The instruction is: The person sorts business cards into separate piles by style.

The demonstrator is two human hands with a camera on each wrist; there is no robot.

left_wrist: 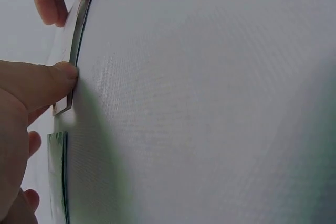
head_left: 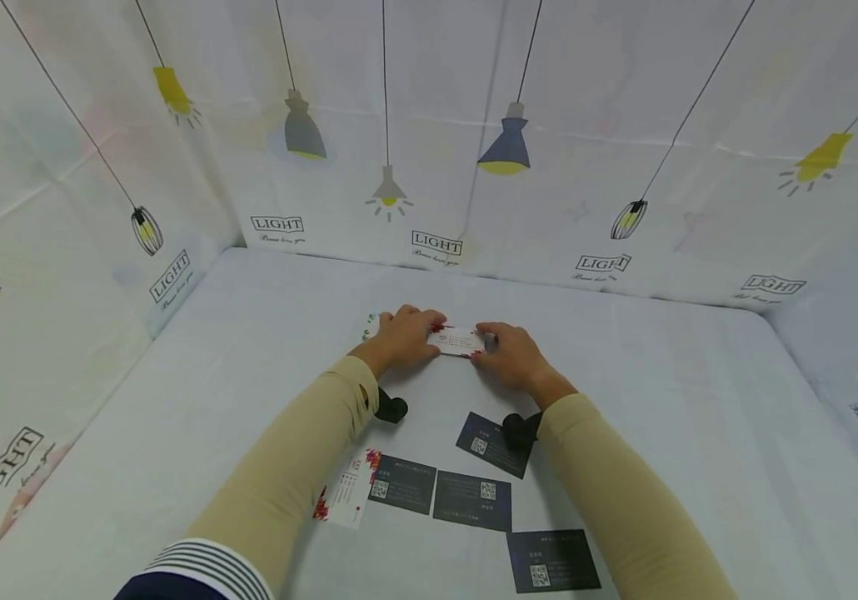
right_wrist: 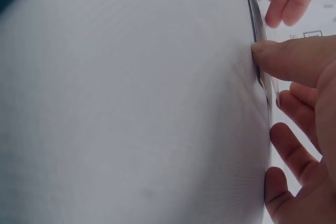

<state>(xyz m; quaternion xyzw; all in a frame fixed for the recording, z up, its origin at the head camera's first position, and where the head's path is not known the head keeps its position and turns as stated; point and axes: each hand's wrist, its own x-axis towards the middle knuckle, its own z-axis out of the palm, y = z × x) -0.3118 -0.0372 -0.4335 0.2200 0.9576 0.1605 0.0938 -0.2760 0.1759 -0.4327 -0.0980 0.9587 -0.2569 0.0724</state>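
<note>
A small stack of white business cards with red floral corners (head_left: pixel 457 341) lies toward the back of the table. My left hand (head_left: pixel 403 340) grips its left end between thumb and fingers. At the opposite end, my right hand (head_left: pixel 513 357) pinches the stack the same way. In the left wrist view the thumb presses the near edge of the card stack (left_wrist: pixel 79 30). The right wrist view has the other thumb against that same edge. Just left of my left hand, a second stack with green leaf print (head_left: pixel 370 326) is partly hidden behind it.
Nearer me lie several dark cards with QR codes, one (head_left: pixel 485 442) partly under the right wrist's black camera (head_left: pixel 521 432). A white card with red flowers (head_left: pixel 350 492) touches or overlaps another dark card (head_left: pixel 405 483). A lamp-printed cloth wall (head_left: pixel 429 208) borders the white table (head_left: pixel 661 375).
</note>
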